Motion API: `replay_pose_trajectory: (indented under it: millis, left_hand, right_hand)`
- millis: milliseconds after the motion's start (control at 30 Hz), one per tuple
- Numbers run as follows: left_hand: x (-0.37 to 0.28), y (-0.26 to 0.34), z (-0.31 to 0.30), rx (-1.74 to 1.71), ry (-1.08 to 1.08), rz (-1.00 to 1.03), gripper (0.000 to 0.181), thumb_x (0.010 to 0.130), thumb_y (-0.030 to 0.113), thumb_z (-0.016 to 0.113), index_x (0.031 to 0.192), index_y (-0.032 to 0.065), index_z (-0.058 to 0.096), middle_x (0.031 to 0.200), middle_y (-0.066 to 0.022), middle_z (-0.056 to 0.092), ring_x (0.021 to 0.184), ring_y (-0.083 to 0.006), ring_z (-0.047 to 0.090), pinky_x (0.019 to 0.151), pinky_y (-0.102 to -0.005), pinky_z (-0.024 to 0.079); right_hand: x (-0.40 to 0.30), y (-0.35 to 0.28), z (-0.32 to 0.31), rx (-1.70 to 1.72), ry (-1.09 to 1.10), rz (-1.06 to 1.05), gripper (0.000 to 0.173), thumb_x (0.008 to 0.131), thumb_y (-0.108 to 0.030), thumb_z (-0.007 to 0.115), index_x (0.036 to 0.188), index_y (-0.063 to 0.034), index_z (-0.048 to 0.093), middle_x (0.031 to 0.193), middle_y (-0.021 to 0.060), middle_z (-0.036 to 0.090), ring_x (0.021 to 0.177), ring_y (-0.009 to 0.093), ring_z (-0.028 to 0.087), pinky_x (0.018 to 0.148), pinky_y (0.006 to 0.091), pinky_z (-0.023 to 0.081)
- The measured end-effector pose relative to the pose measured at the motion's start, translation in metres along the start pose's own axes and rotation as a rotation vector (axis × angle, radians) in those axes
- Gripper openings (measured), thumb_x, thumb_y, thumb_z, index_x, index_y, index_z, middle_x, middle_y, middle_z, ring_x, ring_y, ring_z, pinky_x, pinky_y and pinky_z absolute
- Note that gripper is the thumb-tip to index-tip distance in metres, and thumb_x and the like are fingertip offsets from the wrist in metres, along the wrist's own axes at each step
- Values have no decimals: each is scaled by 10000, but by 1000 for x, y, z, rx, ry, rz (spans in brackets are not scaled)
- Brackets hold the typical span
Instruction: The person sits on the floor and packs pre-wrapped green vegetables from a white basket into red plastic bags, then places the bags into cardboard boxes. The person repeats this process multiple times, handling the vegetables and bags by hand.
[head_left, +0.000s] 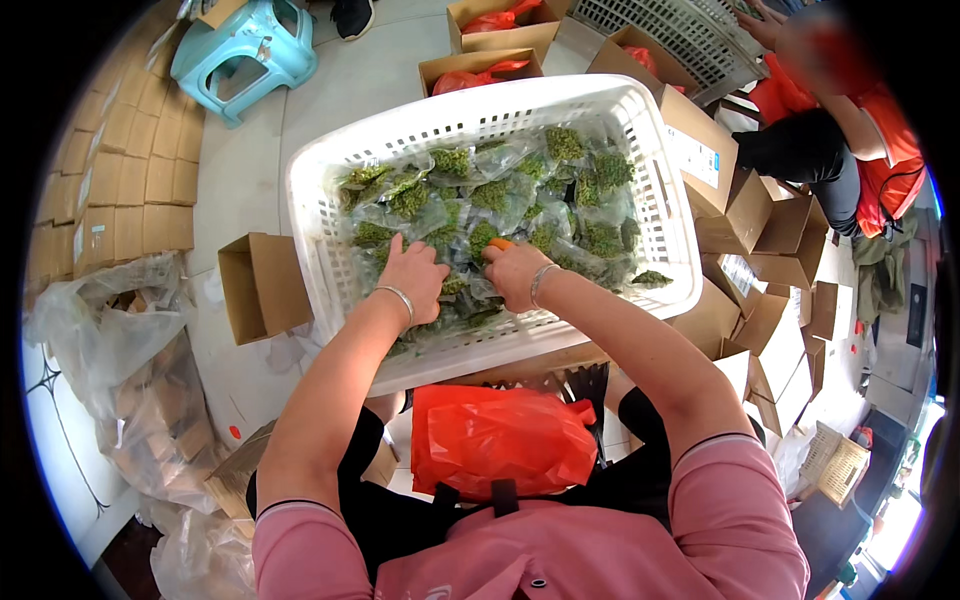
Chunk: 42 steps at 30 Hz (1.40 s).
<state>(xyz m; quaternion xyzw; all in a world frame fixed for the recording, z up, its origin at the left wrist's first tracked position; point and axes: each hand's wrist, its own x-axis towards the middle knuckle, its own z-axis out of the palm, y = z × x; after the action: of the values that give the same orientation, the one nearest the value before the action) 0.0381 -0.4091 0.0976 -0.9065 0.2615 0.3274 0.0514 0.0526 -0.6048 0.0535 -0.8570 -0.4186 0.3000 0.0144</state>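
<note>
A large white plastic basket with slotted walls stands before me, holding many clear plastic bags of green plant clusters. Over its near left part, my left hand rests on the bags with its fingers spread; an orange bit shows by its fingers. To the right of it, my right hand reaches down among the bags with bent fingers. Something orange shows at its thumb and forefinger, and whether it grips a bag is hard to tell. Red plastic bags lie over my lap.
An open cardboard box stands left of the basket. Stacked cartons line the left wall, near a blue plastic stool. More open boxes crowd the right side. A co-worker in red sits at the upper right, beside a grey crate.
</note>
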Motion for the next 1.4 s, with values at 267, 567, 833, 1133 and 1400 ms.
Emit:
replay_pose_trajectory:
  millis: [267,567,833,1133,1400]
  left_hand:
    - [-15,-25,11,-587,93,-226,426,740,141,646,1146,56,551,1105,-170,565,1030,-330,566,884,-406,464]
    - [12,-4,28,-442,69,-231,344,744,153,650,1037,-10,575,1016,-204,626,967,-341,602,827,-412,488]
    - [-10,-53,62,-995,473,-348,378,718,151,740,1035,-13,616,871,-134,677,781,-249,644,715,-350,502]
    - [-92,-37,-14,-1823,434,-254,262,758,83,709,1005,27,644,929,-45,653,821,-139,607,720,-298,482]
    - [-198,41,-4,-1914,270,-13,395,807,155,656,1146,-18,553,980,-93,648,865,-195,649,745,-338,542]
  right_hand:
    - [-21,1,-4,-65,-235,233,405,699,-225,707,1054,-50,622,1027,92,621,975,249,596,790,377,496]
    - [-31,23,-14,159,-328,312,361,700,-217,678,999,-17,645,962,153,665,883,270,654,752,404,535]
    - [-77,75,4,245,-51,594,331,688,-188,682,962,-20,604,949,166,661,892,331,642,775,412,521]
    - [-94,44,-13,266,28,656,397,694,-221,713,1011,-31,567,919,162,647,860,284,646,745,380,542]
    - [-223,-49,-112,1452,371,114,461,664,-144,781,1054,33,612,967,113,662,875,200,625,821,318,488]
